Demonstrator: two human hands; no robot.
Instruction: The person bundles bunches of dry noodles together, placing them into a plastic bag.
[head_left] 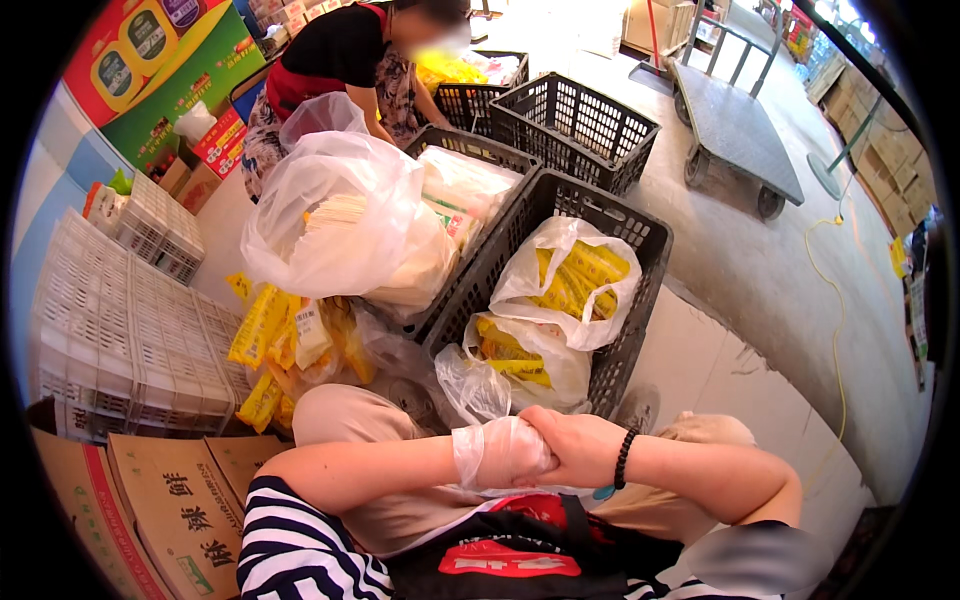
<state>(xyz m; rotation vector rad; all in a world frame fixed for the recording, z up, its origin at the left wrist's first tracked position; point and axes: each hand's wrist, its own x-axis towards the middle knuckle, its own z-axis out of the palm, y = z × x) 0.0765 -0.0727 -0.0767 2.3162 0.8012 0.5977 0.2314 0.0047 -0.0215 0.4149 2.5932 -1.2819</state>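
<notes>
My left hand (505, 453) wears a clear plastic glove and lies across my lap, its fingers mostly hidden. Clasped over it is my right hand (578, 443), with a black bead bracelet (625, 460) on its wrist. Just beyond them stands a black crate (652, 262) holding two white plastic bags: the farther bag (512, 282) and the nearer bag (568, 368) both contain yellow packets. Left of it, another black crate (520, 160) carries a large translucent bag (345, 215) with pale, flat sticks or sheets inside. More yellow packets (262, 330) sit beside my left knee.
A person in a black top (340, 50) bends over the crates at the far left. Another black crate (575, 130) stands beyond mine, near a flat trolley (735, 130). White baskets (120, 320) and cardboard boxes (170, 510) flank my left; a yellow cable (838, 330) crosses the floor at right.
</notes>
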